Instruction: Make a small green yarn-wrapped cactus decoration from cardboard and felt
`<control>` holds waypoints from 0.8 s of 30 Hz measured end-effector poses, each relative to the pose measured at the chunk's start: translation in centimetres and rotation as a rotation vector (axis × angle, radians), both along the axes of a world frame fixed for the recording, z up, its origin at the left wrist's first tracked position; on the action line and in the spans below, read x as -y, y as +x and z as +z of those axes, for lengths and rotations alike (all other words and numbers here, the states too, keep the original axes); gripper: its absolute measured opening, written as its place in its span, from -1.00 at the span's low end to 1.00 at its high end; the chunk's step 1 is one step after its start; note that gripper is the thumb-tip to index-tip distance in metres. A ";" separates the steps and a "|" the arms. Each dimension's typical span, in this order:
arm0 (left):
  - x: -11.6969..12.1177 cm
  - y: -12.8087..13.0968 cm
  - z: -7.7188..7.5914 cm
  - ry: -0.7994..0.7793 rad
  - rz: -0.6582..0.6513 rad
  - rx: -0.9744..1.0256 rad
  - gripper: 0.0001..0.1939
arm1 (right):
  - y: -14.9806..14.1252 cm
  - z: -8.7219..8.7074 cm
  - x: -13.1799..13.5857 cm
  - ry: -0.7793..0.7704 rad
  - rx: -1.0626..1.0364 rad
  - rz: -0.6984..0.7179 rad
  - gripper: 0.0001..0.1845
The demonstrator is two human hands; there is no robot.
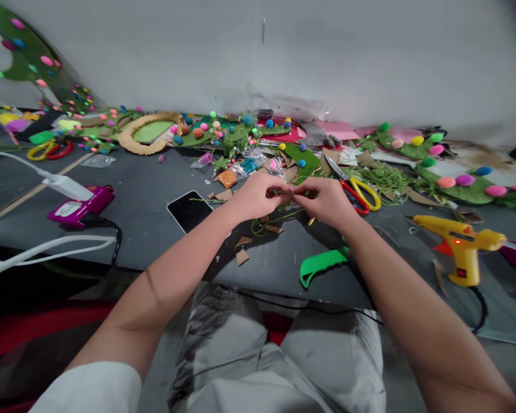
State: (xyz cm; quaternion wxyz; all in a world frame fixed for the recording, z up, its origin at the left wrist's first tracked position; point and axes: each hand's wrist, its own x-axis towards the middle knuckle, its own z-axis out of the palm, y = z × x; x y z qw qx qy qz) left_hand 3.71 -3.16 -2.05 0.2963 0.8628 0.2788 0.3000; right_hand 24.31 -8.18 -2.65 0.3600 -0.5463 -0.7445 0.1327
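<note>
My left hand (260, 198) and my right hand (327, 198) meet above the middle of the table, thumbs and forefingers pinched close together. Something tiny, with a hint of pink, shows between the fingertips; its kind cannot be made out. Just below them runs a loose green yarn (260, 228), and I cannot tell whether either hand holds it. Brown cardboard scraps (242, 256) lie under my left hand. A black-screened phone (190, 211) rests beside my left forearm. Red-and-yellow-handled scissors (361, 196) lie just beyond my right hand, and a green-handled tool (324, 265) is partly hidden by my right forearm.
A yellow glue gun (460, 241) with a lit red light stands at right, its cord trailing down. At left are a purple power socket (81, 206) and white cables. Green felt pieces with pom-poms (464, 180), a tan ring (133, 143) and green yarn (382, 180) crowd the back.
</note>
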 end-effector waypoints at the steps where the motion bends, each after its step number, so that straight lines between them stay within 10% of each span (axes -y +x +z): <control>1: 0.2 0.0 0.1 0.037 0.012 -0.027 -0.85 | -0.1 0.1 0.1 -0.023 0.002 -0.020 -0.88; 12: 0.1 0.4 0.0 0.187 0.189 0.068 -0.82 | -1.6 0.2 0.5 -0.025 -0.186 0.014 -0.82; 24: -0.8 0.8 0.1 -0.382 0.288 0.491 -0.82 | -1.7 0.2 0.9 0.272 0.100 0.005 -0.74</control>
